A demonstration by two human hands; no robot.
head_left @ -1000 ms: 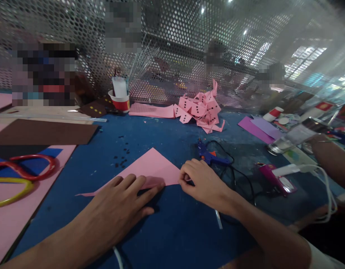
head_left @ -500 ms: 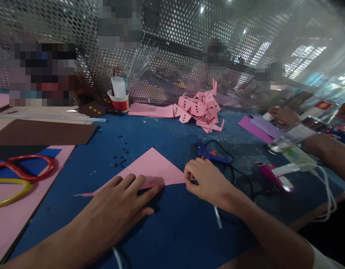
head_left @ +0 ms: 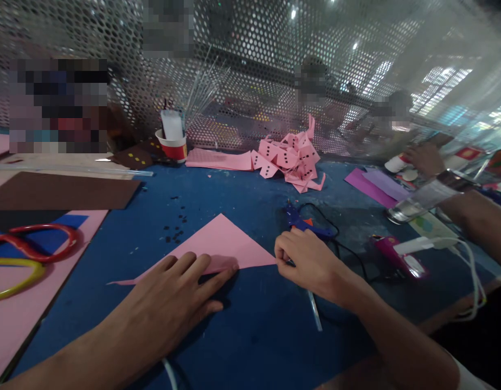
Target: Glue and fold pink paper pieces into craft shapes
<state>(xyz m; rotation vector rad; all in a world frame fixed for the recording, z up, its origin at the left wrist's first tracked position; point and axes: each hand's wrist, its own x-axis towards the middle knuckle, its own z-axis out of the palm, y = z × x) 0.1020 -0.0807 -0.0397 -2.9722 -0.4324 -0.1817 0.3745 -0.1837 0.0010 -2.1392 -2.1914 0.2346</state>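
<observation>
A pink sheet of paper [head_left: 222, 238], folded to a triangle with its peak pointing away from me, lies on the blue table. My left hand [head_left: 175, 300] rests on its lower left part, fingers spread and pressing it down. A thin pink tail of paper [head_left: 122, 282] sticks out to the left of that hand. At the triangle's right corner my right hand [head_left: 305, 260] is closed, with its curled fingertips at the paper's tip. Just beyond the right hand lies a blue glue gun [head_left: 305, 222] with an orange trigger, and a clear glue stick [head_left: 314, 311] is below that hand.
Red-handled scissors [head_left: 51, 244] and a yellow handle [head_left: 18, 276] lie on pink sheets at left. Folded pink paper pieces with black squares [head_left: 289, 157] stand at the back beside a paper cup [head_left: 173, 147]. Another person's arm [head_left: 474, 216] reaches in at right, near a magenta device [head_left: 400, 257].
My right hand has slid slightly to the right, and more of the paper's right tip shows. My left hand has stayed put. The other person's hand at right has moved off the white bottle.
</observation>
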